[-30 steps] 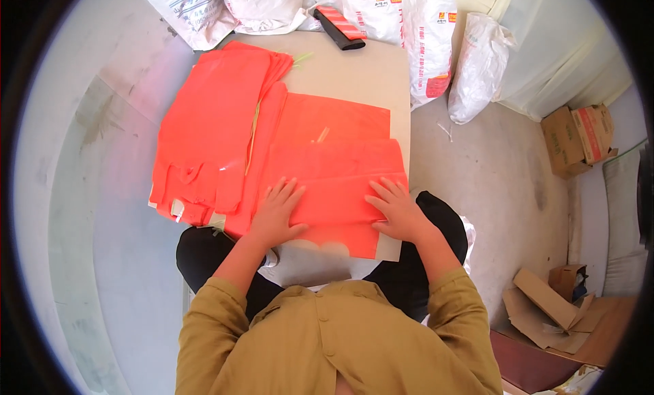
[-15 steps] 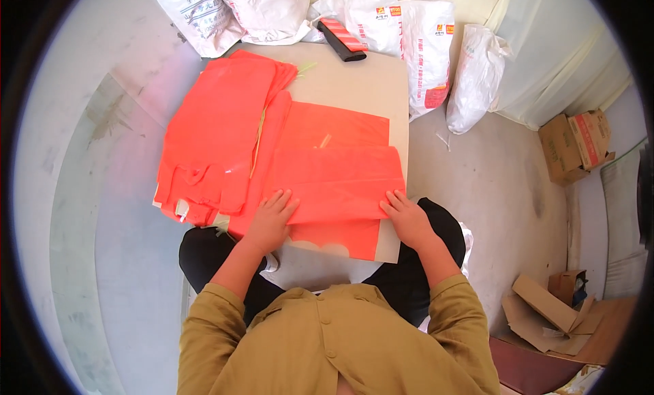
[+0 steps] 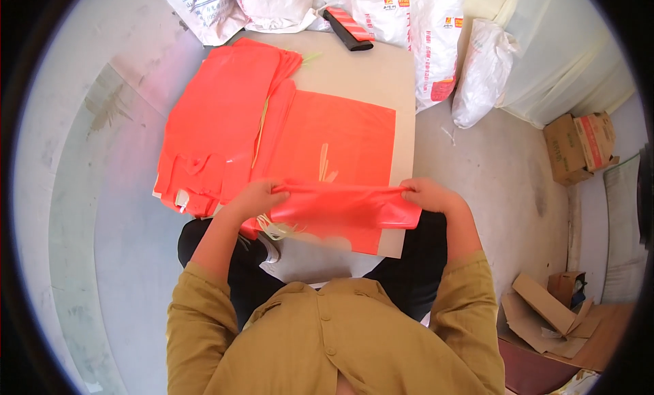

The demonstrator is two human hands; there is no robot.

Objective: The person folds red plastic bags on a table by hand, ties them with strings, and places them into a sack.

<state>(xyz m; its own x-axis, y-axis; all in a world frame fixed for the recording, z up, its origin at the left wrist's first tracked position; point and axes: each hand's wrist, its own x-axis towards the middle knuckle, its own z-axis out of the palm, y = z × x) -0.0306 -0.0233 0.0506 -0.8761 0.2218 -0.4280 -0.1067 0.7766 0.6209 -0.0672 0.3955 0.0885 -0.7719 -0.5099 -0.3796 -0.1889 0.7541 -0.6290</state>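
Both my hands pinch the upper edge of a folded red bag (image 3: 334,203), stretched between them in front of me. My left hand (image 3: 259,197) is closed on its left corner and my right hand (image 3: 428,194) on its right corner. Beyond it another red bag (image 3: 354,129) lies flat, with thin yellow strips (image 3: 325,162) on top. To its left sits a thick stack of red bags (image 3: 218,109), handle cut-outs at the near end. Loose yellow strips (image 3: 274,227) hang below my left hand. Underneath everything is a cardboard sheet (image 3: 361,71).
A black and red striped bundle (image 3: 349,31) rests at the sheet's far edge. White sacks (image 3: 436,51) line the back, with a smaller white sack (image 3: 484,74) to their right. Cardboard boxes (image 3: 579,148) stand far right; opened cardboard (image 3: 545,313) lies nearer.
My hands have gone from lying on the folded red bag to gripping its edge, drawing it nearer and lifting it. More of the flat bag and the yellow strips on it show.
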